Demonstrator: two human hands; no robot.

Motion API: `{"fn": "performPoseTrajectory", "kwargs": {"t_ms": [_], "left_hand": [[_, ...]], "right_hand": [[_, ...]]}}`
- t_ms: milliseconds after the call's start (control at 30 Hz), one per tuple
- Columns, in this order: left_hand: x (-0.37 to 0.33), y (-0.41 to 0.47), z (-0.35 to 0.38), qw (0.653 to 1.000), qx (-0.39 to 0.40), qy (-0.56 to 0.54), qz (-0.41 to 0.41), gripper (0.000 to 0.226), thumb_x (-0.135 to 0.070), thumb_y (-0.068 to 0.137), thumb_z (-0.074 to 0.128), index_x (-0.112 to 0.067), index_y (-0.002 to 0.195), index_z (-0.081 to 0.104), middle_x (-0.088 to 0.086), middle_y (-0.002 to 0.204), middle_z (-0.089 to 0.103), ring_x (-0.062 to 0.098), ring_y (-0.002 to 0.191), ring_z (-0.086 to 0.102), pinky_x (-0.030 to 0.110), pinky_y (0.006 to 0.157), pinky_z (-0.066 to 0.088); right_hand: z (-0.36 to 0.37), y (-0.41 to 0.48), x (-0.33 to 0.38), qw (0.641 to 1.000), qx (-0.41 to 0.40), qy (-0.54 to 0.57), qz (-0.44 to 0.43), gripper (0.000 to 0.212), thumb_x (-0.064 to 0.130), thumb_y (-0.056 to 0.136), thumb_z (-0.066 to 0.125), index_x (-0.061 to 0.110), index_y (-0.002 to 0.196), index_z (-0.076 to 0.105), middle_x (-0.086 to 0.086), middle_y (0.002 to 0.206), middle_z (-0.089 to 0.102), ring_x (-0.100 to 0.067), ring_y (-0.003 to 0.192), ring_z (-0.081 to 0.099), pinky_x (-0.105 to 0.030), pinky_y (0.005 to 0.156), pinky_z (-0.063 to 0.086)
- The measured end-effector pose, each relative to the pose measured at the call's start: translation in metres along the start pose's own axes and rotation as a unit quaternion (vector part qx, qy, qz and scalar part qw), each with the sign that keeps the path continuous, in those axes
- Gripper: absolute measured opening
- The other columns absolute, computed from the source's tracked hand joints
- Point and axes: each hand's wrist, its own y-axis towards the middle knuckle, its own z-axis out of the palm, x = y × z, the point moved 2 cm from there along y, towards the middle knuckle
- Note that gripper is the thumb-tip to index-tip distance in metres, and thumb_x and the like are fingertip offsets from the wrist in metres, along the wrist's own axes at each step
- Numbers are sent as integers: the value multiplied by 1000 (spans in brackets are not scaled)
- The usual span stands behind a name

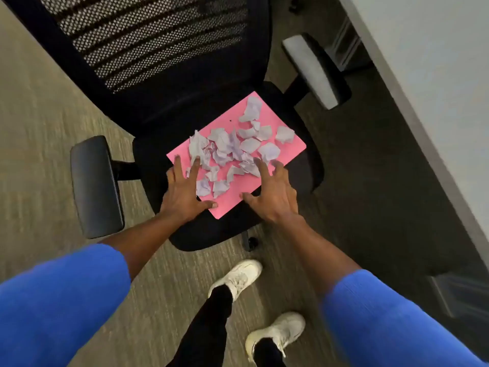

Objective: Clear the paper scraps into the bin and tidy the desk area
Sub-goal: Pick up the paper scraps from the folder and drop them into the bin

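Note:
A pink sheet [225, 120] lies on the black seat of an office chair [299, 168]. Several torn, crumpled pale lilac paper scraps [230, 147] are scattered over the sheet. My left hand [182, 192] rests flat on the sheet's near left corner, fingers spread, thumb on the near edge. My right hand [272, 192] hovers over the near right edge with fingers curled and apart, fingertips at the nearest scraps. Neither hand holds anything. No bin is in view.
The chair's mesh backrest [158, 41] rises behind the seat, with armrests at left [95, 186] and right [315, 70]. A white desk surface [436, 75] runs along the right. My feet in white shoes [238, 279] stand on the carpet before the chair.

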Motion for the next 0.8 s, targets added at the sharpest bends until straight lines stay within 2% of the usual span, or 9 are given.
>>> {"fn": "performPoseTrajectory", "kwargs": {"t_ms": [133,267,367,433,533,667,733,800], "left_hand": [[8,12,15,999,-10,-23,47,139,-63,69,93,-44,171,-1,10,180,-12,41,160,14,62,112,51],[9,25,20,994,-44,-19,97,121,-67,81,82,-49,170,1,9,180,-13,39,160,17,60,105,57],[8,33,22,993,-34,22,110,106,-64,89,77,-47,170,12,8,180,-12,37,157,21,56,94,61],[8,36,22,993,-28,35,107,91,-60,92,75,-42,168,29,10,179,-1,36,157,21,56,97,61],[6,37,19,992,-32,44,110,64,-52,98,71,-27,156,56,14,174,21,37,154,28,57,102,60],[6,37,21,989,-63,42,128,40,-31,102,72,-18,139,68,16,161,39,37,143,42,52,108,57],[8,36,22,987,-74,32,136,29,-25,101,73,-16,129,70,14,155,45,35,136,48,48,106,57],[10,35,24,987,-82,19,140,25,-14,98,76,-12,122,71,15,147,52,36,128,53,48,99,59]], "right_hand": [[20,37,19,999,-5,-40,-29,101,61,84,75,47,160,11,-16,170,16,-42,154,29,-59,95,58],[39,57,27,994,25,-96,-54,105,70,80,74,44,162,12,-19,169,13,-44,154,25,-57,94,59],[48,60,31,988,41,-137,-56,112,81,75,70,43,163,12,-20,171,8,-45,159,14,-57,98,57],[52,62,33,985,45,-156,-61,108,82,77,67,43,163,15,-20,172,8,-46,160,12,-56,104,54],[55,66,36,982,27,-169,-81,89,70,82,72,42,157,33,-18,165,22,-43,153,25,-51,95,58],[60,64,38,979,1,-165,-118,43,37,96,68,27,136,57,-15,143,42,-37,133,44,-43,69,63],[61,63,37,979,0,-162,-123,36,25,98,66,21,133,60,-16,142,44,-37,131,45,-47,70,65],[60,63,34,980,10,-160,-122,38,21,98,70,17,134,60,-16,145,44,-38,132,46,-50,76,65]]}}
